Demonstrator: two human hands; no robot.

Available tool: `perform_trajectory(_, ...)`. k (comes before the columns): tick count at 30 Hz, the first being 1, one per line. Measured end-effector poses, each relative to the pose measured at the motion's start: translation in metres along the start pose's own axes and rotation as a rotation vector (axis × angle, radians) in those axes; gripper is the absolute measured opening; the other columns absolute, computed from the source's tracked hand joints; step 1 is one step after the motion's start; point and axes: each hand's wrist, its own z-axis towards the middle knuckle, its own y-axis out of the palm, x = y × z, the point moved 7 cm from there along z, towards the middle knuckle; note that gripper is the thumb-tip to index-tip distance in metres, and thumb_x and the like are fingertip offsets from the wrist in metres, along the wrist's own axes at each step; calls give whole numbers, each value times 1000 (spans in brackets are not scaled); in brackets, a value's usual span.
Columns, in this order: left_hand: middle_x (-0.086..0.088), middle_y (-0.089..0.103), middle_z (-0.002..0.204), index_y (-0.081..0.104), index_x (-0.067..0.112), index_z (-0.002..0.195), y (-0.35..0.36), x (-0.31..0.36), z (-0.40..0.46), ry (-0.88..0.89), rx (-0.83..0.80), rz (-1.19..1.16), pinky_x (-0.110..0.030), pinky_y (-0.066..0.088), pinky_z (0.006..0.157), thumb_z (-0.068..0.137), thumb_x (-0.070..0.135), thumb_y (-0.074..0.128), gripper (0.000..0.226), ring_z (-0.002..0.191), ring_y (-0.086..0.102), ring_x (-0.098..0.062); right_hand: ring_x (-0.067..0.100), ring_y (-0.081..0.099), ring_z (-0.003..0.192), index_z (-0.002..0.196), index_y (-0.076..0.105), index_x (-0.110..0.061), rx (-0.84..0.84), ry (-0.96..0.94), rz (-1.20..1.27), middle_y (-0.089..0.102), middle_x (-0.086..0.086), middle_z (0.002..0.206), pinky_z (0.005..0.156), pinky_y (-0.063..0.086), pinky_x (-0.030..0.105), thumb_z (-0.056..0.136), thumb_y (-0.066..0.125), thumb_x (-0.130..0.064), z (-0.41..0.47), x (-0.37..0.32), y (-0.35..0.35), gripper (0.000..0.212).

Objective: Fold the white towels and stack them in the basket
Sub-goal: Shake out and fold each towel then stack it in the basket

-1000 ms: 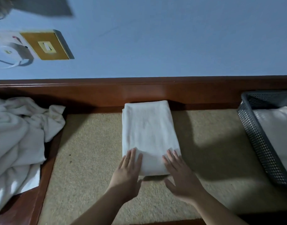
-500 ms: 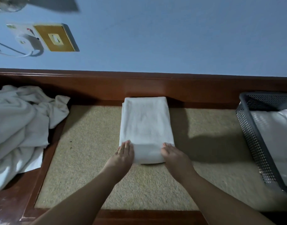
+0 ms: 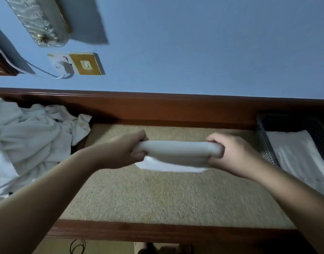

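A folded white towel [image 3: 177, 153] hangs lifted above the beige tabletop, seen edge-on as a thick roll with a lower flap drooping. My left hand [image 3: 126, 149] grips its left end and my right hand [image 3: 231, 153] grips its right end, fingers curled round the folds. A dark mesh basket [image 3: 264, 143] stands at the right edge with a folded white towel [image 3: 300, 158] lying inside. A heap of unfolded white towels [image 3: 29, 140] lies at the left.
The beige mat [image 3: 166, 195] is framed by a red-brown wooden rim [image 3: 157, 230], with a wooden back rail [image 3: 157, 107] against the blue wall. A wall socket with a plug and cable [image 3: 69, 65] sits upper left.
Both hands went from lying flat on the towel's near edge to gripping its two ends; the towel rose off the mat and folded over. The camera tilted upward.
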Motion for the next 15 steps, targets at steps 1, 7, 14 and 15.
perform_trajectory(1, 15, 65, 100, 52, 42, 103, -11, 6, -3, 11, 32, 3, -38, 57, 76, 94, 37, 64, 16, 88, 63, -10, -2, 66, 86, 109, 61, -49, 12, 6, 69, 70, -23, 98, 75, 57, 33, 70, 78, -34, -4, -2, -13, 46)
perform_trajectory(7, 12, 68, 94, 62, 37, 93, -11, -4, 22, -40, 16, -142, -35, 55, 74, 91, 40, 72, 10, 84, 66, -10, 16, 54, 64, 117, 51, -54, -103, 128, 259, 61, 0, 78, 70, 48, 37, 71, 77, -30, 18, 23, -16, 58)
perform_trajectory(14, -1, 70, 104, 68, 27, 101, 42, -78, 104, -227, 21, -378, -44, 56, 85, 81, 49, 72, 30, 97, 67, -22, 25, 72, 90, 114, 62, -38, -109, 288, 463, 68, 10, 104, 76, 62, 42, 77, 83, -22, 107, 101, 54, 45)
perform_trajectory(15, -2, 71, 102, 68, 27, 100, 47, -88, 117, -251, 42, -422, -43, 55, 83, 78, 51, 72, 33, 95, 67, -22, 26, 73, 94, 115, 63, -35, -85, 310, 523, 69, 12, 107, 82, 61, 46, 77, 83, -19, 119, 111, 63, 46)
